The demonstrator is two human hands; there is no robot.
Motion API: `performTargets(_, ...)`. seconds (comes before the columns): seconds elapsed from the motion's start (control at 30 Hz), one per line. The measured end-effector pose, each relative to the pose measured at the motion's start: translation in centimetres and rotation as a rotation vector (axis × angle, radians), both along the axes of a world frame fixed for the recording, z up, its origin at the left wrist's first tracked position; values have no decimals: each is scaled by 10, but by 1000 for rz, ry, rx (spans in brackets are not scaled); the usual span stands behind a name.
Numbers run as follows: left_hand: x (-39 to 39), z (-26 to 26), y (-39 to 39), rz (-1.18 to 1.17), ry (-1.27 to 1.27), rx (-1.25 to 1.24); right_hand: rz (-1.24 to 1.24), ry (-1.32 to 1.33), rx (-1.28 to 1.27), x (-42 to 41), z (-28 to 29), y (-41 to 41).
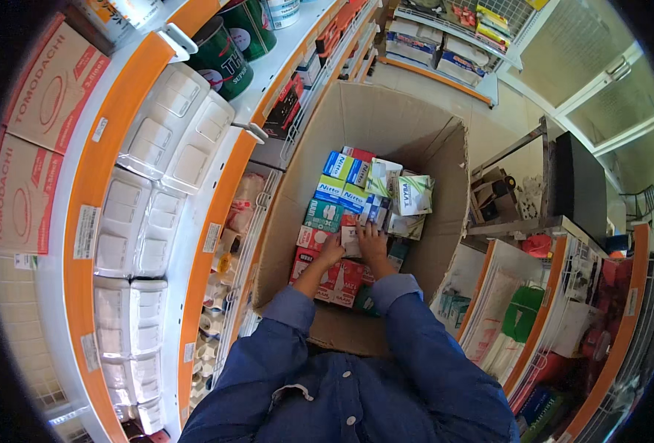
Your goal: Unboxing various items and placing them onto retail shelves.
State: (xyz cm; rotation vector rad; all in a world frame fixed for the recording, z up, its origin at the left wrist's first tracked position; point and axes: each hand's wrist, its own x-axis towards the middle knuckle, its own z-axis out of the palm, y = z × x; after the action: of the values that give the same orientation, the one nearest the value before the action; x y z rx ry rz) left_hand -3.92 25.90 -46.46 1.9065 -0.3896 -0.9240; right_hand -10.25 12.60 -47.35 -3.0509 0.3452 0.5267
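Note:
A large cardboard carton (399, 113) stands in front of me with its top open, holding many small product boxes. Both my hands reach down into it. My left hand (333, 250) is at the left edge of a small white and red box (351, 242), its fingers curled and partly hidden. My right hand (372, 243) rests at that box's right side, fingers apart and touching the boxes. Beyond them lie blue-green Nitto boxes (329, 188) and a white and green box (415, 195). A teal box (323, 215) is to the left; red boxes (348, 282) are nearer me.
Orange-edged shelves (216, 243) run close along the left, bearing plastic-wrapped white packs (155, 243), brown cartons (55, 88) and green cans (224, 61). Another orange-edged shelf unit (532, 310) is on the right. A metal frame (507, 227) stands beside the carton, near glazed doors (609, 77).

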Motion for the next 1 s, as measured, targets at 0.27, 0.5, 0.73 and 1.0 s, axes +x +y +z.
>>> performTargets(0.27, 8, 53, 11, 60, 213, 139, -18, 249, 271, 25, 56, -31)
performTargets(0.5, 38, 137, 19, -47, 98, -176, 82, 323, 397, 56, 175, -60)
performTargets(0.73, 13, 293, 42, -72, -366, -497, 477, -189, 753, 32, 377, -56)
performTargets(1.0, -68, 456, 111, 378, -818, -637, 646, -480, 1216, 1, 518, 19)
